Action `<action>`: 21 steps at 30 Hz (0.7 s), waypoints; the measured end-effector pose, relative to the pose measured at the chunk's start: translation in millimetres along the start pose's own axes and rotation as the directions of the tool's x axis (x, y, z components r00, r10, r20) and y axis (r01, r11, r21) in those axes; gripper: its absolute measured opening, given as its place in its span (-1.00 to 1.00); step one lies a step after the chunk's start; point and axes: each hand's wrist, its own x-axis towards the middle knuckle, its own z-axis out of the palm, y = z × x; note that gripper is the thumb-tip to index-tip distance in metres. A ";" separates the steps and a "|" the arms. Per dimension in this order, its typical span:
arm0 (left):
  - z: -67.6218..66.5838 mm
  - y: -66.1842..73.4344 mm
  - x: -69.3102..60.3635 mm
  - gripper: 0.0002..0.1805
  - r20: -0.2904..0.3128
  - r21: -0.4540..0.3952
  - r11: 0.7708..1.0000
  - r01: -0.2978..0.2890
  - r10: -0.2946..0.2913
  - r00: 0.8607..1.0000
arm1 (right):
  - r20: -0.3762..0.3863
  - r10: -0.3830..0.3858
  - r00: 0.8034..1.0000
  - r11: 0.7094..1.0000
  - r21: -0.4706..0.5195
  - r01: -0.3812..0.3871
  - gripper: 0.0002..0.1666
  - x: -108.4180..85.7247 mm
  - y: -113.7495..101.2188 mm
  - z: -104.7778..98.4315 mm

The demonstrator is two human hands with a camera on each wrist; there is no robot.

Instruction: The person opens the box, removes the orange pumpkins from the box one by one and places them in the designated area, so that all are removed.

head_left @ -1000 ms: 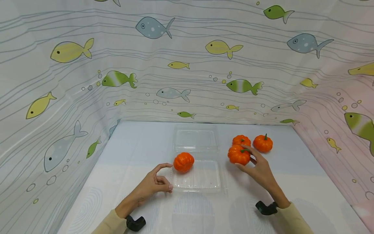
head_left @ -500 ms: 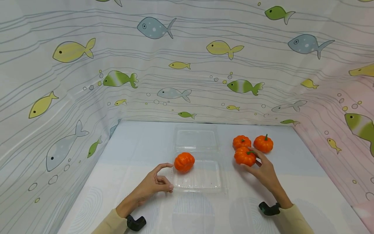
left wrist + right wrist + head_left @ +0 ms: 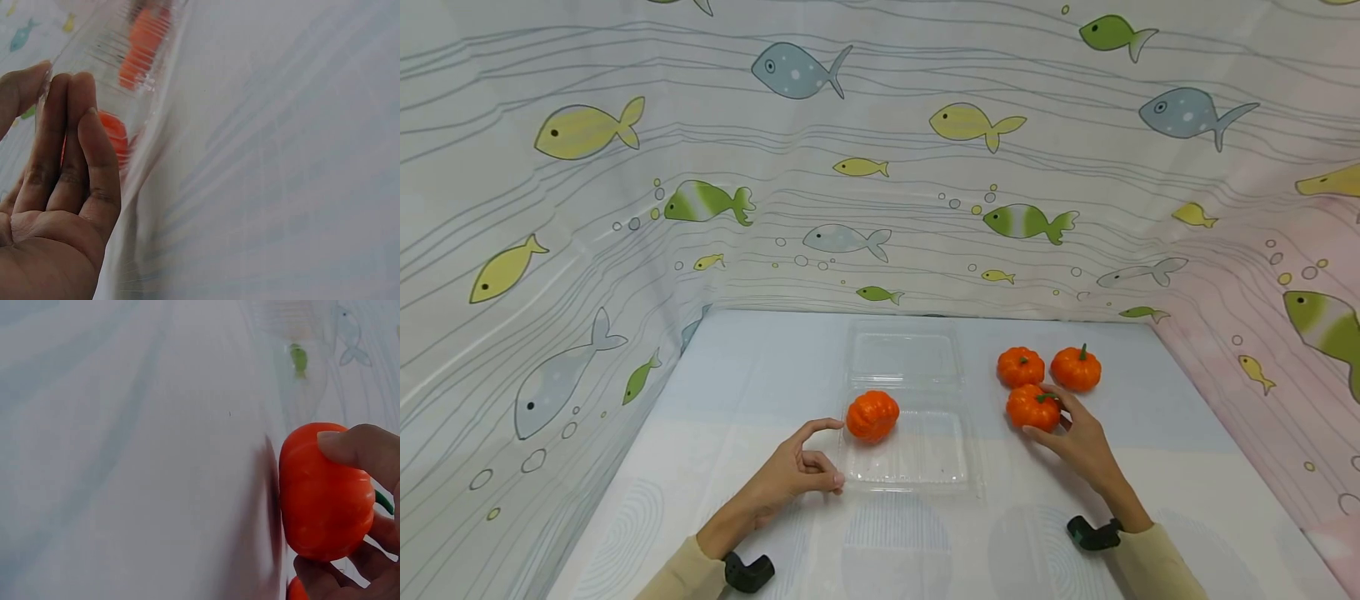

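My right hand [image 3: 1078, 437] grips a small orange pumpkin [image 3: 1028, 407] with a green stem, thumb on one side and fingers on the other. In the right wrist view this pumpkin [image 3: 325, 494] is at or just above the table; I cannot tell if it touches. A clear plastic clamshell container [image 3: 928, 454] lies with its lid spread to the back. One pumpkin [image 3: 872, 417] sits in its left part. My left hand [image 3: 793, 471] pinches the container's left rim between thumb and fingertips, its index finger stretched beside that pumpkin.
Behind the gripped pumpkin stand another pumpkin [image 3: 1020, 367] and, to its right, one more pumpkin [image 3: 1076, 369] with an upright stem. The white table [image 3: 752, 367] ends at a fish-print curtain [image 3: 910, 192] at the back and sides.
My right hand has moved right and a little nearer with its pumpkin, lowering it and uncovering more of the pumpkin behind. The left hand and the container have stayed put.
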 end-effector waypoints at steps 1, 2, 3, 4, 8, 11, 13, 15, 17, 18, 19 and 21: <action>-0.1 -0.2 -0.1 -0.07 0.000 0.001 1.000 0.001 -0.001 1.000 | 0.003 0.003 1.000 1.000 0.000 -0.003 0.02 0.1 0.2 0.1; -0.1 -0.2 -0.1 -0.07 0.000 0.001 1.000 0.002 -0.002 1.000 | 0.005 0.007 1.000 1.000 -0.001 -0.007 0.02 0.3 0.8 0.2; -0.1 -0.3 -0.1 -0.07 -0.001 0.001 1.000 0.002 -0.002 1.000 | 0.006 0.010 1.000 1.000 -0.004 -0.010 0.02 0.5 1.5 0.4; 0.0 -0.3 -0.2 -0.07 -0.001 0.002 1.000 0.002 -0.002 1.000 | 0.008 0.011 1.000 1.000 -0.008 -0.011 0.02 0.6 2.1 0.7; 0.2 -0.5 -0.2 -0.06 -0.002 0.001 1.000 0.001 -0.001 1.000 | 0.009 0.017 1.000 1.000 -0.021 -0.017 0.03 1.4 4.9 1.5; 0.2 -0.8 -0.2 -0.06 -0.002 0.001 1.000 0.002 -0.002 1.000 | 0.008 0.025 1.000 1.000 -0.019 -0.025 0.04 2.0 6.2 1.5; 0.2 -0.7 -0.2 -0.07 -0.002 0.000 1.000 0.003 -0.003 1.000 | 0.010 0.031 0.999 0.999 -0.016 -0.031 0.05 2.4 6.1 1.3; 0.0 -0.3 -0.2 -0.07 -0.002 -0.003 1.000 0.003 -0.003 1.000 | 0.015 0.040 0.999 0.999 -0.018 -0.040 0.06 2.6 5.5 1.3; -0.1 0.0 -0.1 -0.07 0.001 -0.005 1.000 0.001 -0.001 1.000 | 0.022 0.053 0.998 0.998 -0.022 -0.052 0.07 3.0 4.6 1.2; -0.2 0.2 -0.1 -0.07 0.001 -0.005 1.000 0.001 -0.001 1.000 | 0.026 0.060 0.998 0.998 -0.023 -0.059 0.07 3.2 4.2 1.1; -0.2 0.4 0.0 -0.06 0.002 -0.006 1.000 0.001 -0.001 1.000 | 0.030 0.067 0.997 0.998 -0.025 -0.066 0.08 3.5 3.8 1.0; -0.3 0.5 0.2 -0.06 0.003 -0.005 1.000 0.001 -0.001 1.000 | 0.037 0.075 0.996 0.997 -0.028 -0.074 0.07 3.9 2.8 0.5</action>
